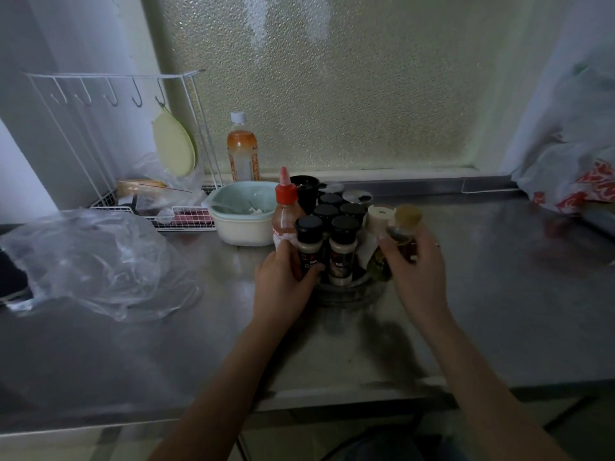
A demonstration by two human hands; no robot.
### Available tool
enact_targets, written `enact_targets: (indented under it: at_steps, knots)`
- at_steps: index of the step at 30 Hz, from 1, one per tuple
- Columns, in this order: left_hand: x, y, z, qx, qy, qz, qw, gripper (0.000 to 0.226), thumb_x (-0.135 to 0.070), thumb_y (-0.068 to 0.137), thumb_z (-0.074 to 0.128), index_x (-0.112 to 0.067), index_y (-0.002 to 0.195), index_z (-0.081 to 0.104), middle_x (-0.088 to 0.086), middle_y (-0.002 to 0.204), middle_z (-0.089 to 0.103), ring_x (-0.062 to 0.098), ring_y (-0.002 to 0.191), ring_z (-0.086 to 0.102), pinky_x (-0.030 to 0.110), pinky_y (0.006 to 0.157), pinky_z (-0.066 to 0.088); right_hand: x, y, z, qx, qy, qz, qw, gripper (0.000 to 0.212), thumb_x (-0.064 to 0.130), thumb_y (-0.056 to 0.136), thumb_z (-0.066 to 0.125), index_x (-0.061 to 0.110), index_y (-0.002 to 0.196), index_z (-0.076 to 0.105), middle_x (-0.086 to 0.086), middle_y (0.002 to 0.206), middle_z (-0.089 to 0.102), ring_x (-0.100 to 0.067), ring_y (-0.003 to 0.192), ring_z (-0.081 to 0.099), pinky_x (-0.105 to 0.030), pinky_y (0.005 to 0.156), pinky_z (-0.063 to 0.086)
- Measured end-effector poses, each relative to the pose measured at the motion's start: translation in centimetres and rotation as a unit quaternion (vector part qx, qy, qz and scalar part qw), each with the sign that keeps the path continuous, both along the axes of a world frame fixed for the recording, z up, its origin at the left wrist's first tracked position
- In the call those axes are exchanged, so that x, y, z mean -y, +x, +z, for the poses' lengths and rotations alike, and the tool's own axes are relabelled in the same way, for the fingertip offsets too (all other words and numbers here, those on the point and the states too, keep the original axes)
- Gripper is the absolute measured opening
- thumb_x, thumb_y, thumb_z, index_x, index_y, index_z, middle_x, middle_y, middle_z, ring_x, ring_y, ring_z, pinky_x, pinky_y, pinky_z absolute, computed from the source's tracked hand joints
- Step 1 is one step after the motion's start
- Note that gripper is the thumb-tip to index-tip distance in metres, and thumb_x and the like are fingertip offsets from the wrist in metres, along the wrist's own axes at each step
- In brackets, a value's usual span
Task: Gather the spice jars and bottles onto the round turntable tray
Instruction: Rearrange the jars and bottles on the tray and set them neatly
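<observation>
while both forearms are reaching forward over the steel counter [466, 294], the left hand [283, 284] is wrapping its fingers around a black-capped spice jar [309, 242] at the left rim of the round turntable tray [346, 292]. the right hand [421, 277] is gripping a blurred jar with a tan lid [404, 232], tilted, at the tray's right rim. about seven black-capped jars are crowding the tray, though the far ones are hard to count. one red-capped sauce bottle [284, 212] and one white-lidded jar [379, 221] are standing there too. one orange drink bottle [242, 151] is standing at the counter's back edge.
</observation>
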State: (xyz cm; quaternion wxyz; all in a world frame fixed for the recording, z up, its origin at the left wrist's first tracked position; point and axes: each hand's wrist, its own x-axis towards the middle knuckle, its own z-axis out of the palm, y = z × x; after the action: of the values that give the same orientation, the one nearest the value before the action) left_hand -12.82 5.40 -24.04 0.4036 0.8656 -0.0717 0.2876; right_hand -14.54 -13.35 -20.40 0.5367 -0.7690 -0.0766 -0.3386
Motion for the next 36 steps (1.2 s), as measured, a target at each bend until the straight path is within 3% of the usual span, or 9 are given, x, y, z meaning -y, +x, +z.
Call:
enact_targets:
  at_steps: [4,7,11,15,20,23,27,32,36]
  knots:
    - [0.0,-0.1,0.0,0.018,0.016,0.004,1.0,0.039,-0.029,0.074,0.074,-0.019,0.068,0.036,-0.004,0.06,0.048,0.023,0.061,0.05,0.037,0.06,0.039,-0.3,1.3,-0.1,-0.052,-0.054,0.016,0.997,0.037,0.026,0.082,0.069,0.016,0.116,0.057,0.001,0.093,0.064,-0.018,0.08,0.06,-0.029,0.071,0.051]
    - [-0.1,-0.1,-0.1,0.023,0.007,0.002,1.0,0.037,-0.03,0.074,0.072,-0.019,0.07,0.037,-0.004,0.062,0.047,0.023,0.062,0.05,0.037,0.059,0.039,-0.7,1.6,-0.7,-0.059,-0.078,0.002,0.995,0.056,0.019,0.075,0.077,0.016,0.123,0.047,0.005,0.088,0.061,-0.01,0.072,0.059,-0.017,0.064,0.045]
    - [-0.1,-0.2,-0.1,0.027,0.009,-0.005,1.0,0.036,-0.027,0.075,0.072,-0.017,0.072,0.038,-0.006,0.061,0.044,0.02,0.061,0.048,0.032,0.057,0.034,-1.0,1.7,-1.8,-0.068,-0.102,-0.021,0.992,0.034,0.014,0.075,0.077,0.014,0.097,0.051,0.006,0.082,0.06,-0.007,0.07,0.058,-0.006,0.058,0.041]
    - [-0.1,-0.2,-0.1,0.021,0.004,-0.01,1.0,0.034,-0.028,0.076,0.072,-0.016,0.074,0.04,-0.003,0.063,0.049,0.019,0.061,0.05,0.033,0.058,0.036,-1.1,1.8,-2.1,-0.06,-0.109,-0.029,0.992,0.027,0.015,0.074,0.077,0.014,0.091,0.055,0.006,0.079,0.061,0.0,0.065,0.055,-0.005,0.056,0.04]
    - [0.0,-0.4,0.1,0.024,0.002,0.0,1.0,0.045,-0.057,0.067,0.066,-0.023,0.081,0.04,-0.008,0.066,0.052,0.017,0.065,0.055,0.038,0.064,0.044,-0.9,1.3,-2.4,-0.047,-0.072,-0.031,0.996,0.031,0.021,0.072,0.079,0.013,0.09,0.053,0.005,0.077,0.058,-0.016,0.072,0.06,-0.029,0.066,0.051]
    - [0.2,-0.5,-0.1,0.015,0.003,-0.001,1.0,0.058,-0.07,0.06,0.06,-0.029,0.094,0.037,-0.01,0.084,0.059,0.019,0.082,0.061,0.037,0.075,0.044,-1.2,0.6,-2.8,-0.045,-0.079,-0.005,0.996,0.033,0.034,0.073,0.076,0.017,0.084,0.05,0.002,0.075,0.057,-0.011,0.07,0.057,-0.019,0.062,0.046]
    - [0.5,0.0,-0.2,-0.019,-0.027,0.01,0.999,0.06,-0.054,0.063,0.074,-0.02,0.1,0.041,-0.004,0.09,0.061,0.026,0.092,0.063,0.05,0.08,0.049,-2.5,0.7,-3.2,-0.053,-0.146,-0.02,0.988,0.038,0.037,0.07,0.078,0.017,0.079,0.046,0.005,0.074,0.047,-0.005,0.065,0.045,-0.015,0.054,0.036]
    - [0.4,0.2,-0.3,-0.031,-0.054,0.011,0.998,0.054,-0.045,0.064,0.078,-0.019,0.096,0.042,-0.01,0.08,0.058,0.022,0.082,0.064,0.041,0.069,0.051,-3.6,0.9,-3.5,-0.055,-0.152,-0.069,0.984,0.036,0.03,0.072,0.078,0.013,0.073,0.046,0.002,0.071,0.046,-0.014,0.061,0.043,-0.024,0.053,0.033]
    - [0.2,0.1,-0.2,-0.011,-0.033,0.008,0.999,0.046,-0.046,0.068,0.072,-0.021,0.088,0.04,-0.013,0.067,0.052,0.02,0.069,0.061,0.041,0.065,0.049,-3.5,0.8,-3.6,-0.046,-0.15,-0.055,0.986,0.033,0.024,0.071,0.079,0.014,0.067,0.048,0.002,0.07,0.045,-0.009,0.058,0.04,-0.02,0.054,0.032]
